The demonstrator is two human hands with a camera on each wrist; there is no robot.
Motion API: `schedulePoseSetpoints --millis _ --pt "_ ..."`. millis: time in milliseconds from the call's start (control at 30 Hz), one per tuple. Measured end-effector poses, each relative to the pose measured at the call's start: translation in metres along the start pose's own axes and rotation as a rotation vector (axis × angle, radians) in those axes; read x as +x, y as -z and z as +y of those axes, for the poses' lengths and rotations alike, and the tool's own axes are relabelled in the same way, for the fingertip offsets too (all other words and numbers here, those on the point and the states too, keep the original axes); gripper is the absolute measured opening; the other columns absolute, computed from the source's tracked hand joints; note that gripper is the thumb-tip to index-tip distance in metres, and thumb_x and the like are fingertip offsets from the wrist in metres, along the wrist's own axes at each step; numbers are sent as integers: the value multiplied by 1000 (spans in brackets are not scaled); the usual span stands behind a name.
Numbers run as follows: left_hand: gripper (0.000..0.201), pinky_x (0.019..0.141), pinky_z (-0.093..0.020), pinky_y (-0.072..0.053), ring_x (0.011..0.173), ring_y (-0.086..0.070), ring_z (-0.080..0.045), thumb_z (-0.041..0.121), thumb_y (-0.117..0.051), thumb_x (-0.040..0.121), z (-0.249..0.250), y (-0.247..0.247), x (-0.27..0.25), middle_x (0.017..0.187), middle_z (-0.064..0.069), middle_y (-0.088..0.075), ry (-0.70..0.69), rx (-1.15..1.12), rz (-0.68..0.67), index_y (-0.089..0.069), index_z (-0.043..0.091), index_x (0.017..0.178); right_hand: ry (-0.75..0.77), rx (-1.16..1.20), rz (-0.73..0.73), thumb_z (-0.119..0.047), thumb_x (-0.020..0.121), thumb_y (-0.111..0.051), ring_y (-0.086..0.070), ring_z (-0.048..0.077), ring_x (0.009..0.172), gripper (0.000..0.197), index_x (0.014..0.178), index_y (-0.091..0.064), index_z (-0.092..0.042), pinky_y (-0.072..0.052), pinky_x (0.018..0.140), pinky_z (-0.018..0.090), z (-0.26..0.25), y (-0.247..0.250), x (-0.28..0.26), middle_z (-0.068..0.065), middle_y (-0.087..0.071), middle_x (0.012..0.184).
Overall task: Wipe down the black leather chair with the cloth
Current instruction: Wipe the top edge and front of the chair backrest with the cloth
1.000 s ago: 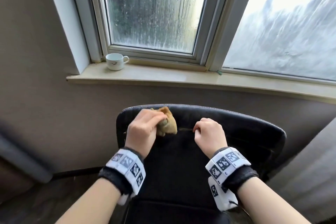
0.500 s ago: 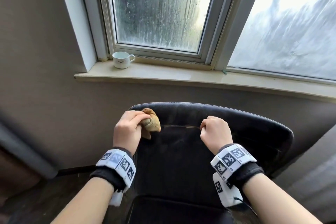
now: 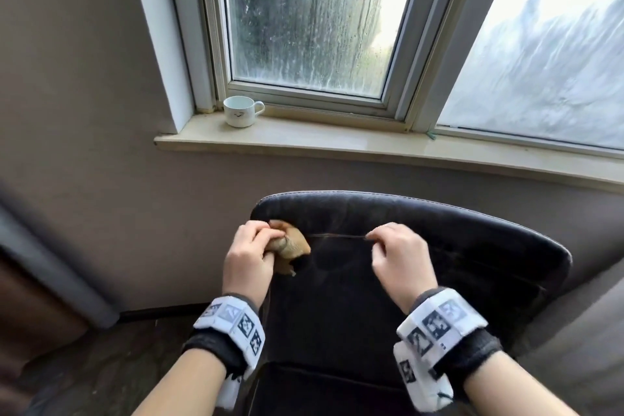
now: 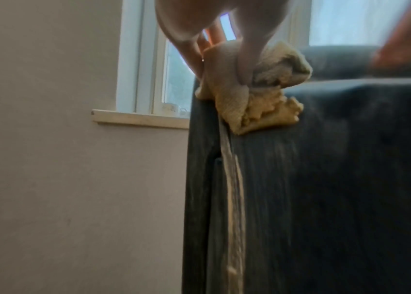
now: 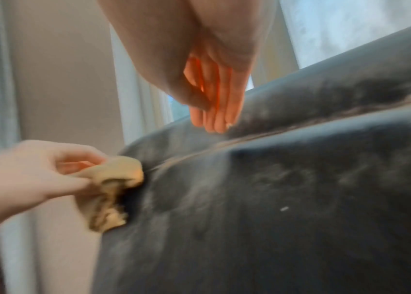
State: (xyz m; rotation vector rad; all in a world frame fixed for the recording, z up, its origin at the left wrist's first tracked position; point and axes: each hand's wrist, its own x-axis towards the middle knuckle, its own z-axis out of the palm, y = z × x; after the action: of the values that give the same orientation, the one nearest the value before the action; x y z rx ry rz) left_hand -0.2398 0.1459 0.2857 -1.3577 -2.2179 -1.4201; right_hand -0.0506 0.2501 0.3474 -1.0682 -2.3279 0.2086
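Note:
The black leather chair [image 3: 422,280] faces me with its backrest below the window. My left hand [image 3: 251,253] grips a bunched tan cloth [image 3: 292,243] and presses it against the upper left corner of the backrest, beside the horizontal seam. The left wrist view shows the thumb and fingers curled round the cloth [image 4: 262,95] at the chair's left edge [image 4: 199,159]. My right hand [image 3: 395,253] rests on the seam further right. In the right wrist view its fingers [image 5: 214,111] point down, together, tips touching the leather [image 5: 300,199]. They hold nothing.
A white cup [image 3: 240,111] stands on the window sill [image 3: 337,142] behind the chair, under a wet window. A beige wall runs to the left. A grey curtain [image 3: 591,331] hangs at the right, close to the chair's side.
My left hand has slid the cloth leftward along the seam, from near the middle to the backrest's left corner. The right hand has stayed on the seam.

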Motion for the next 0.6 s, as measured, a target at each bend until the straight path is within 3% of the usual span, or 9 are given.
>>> schedulePoseSetpoints --millis 100,167,267,333,400,467,533,600 --pt "36 82 -16 -40 88 -51 -8 -9 -67 60 -1 -3 -15 91 1 -62 58 -31 -102 -71 15 86 283 178 62 0 75 -52 -63 23 87 23 90 -68 -4 -49 82 27 -39 -23 -22 9 -69 94" --pt "37 80 -15 -40 85 -53 -8 -6 -68 59 4 2 -17 90 1 -63 115 -101 -117 -68 16 89 359 183 39 -9 82 -54 -61 23 94 20 97 -66 -6 -49 87 29 -59 -44 -29 9 -67 102" --pt "40 71 -5 -36 79 -55 -10 -6 -66 64 18 9 -16 85 6 -61 298 -206 -64 -55 22 89 192 159 12 -32 83 -51 -60 23 100 33 102 -67 -10 -52 89 32 -76 -71 -30 9 -66 108" --pt "41 68 1 -33 76 -53 -11 -7 -66 67 24 11 -20 81 11 -57 335 -228 7 -48 24 86 61 238 9 -40 83 -47 -60 21 101 41 107 -66 -13 -51 90 32 -84 -80 -30 7 -65 109" --pt "43 68 4 -32 75 -51 -10 -7 -67 68 24 14 -25 81 13 -55 309 -231 64 -46 26 85 -42 397 -41 -45 81 -49 -57 13 97 45 112 -64 -16 -48 90 26 -91 -82 -29 -2 -61 106" --pt "49 71 4 -33 76 -50 -1 -9 -67 66 20 18 -27 83 12 -56 268 -247 78 -45 31 84 -100 559 -128 -44 77 -61 -54 3 92 44 113 -63 -19 -43 86 11 -93 -78 -25 -7 -57 102" --pt "52 74 4 -33 82 -50 8 -9 -68 65 14 22 -27 85 15 -56 212 -265 39 -45 33 86 -45 596 -154 -37 72 -69 -54 -2 89 40 107 -65 -19 -39 83 3 -91 -75 -20 -6 -59 100" --pt "44 79 -1 -37 90 -51 10 4 -69 66 8 29 -24 91 14 -55 86 -291 -76 -45 32 90 23 561 -110 -27 69 -74 -54 -1 85 31 98 -66 -18 -38 79 0 -84 -71 -15 -3 -61 97"
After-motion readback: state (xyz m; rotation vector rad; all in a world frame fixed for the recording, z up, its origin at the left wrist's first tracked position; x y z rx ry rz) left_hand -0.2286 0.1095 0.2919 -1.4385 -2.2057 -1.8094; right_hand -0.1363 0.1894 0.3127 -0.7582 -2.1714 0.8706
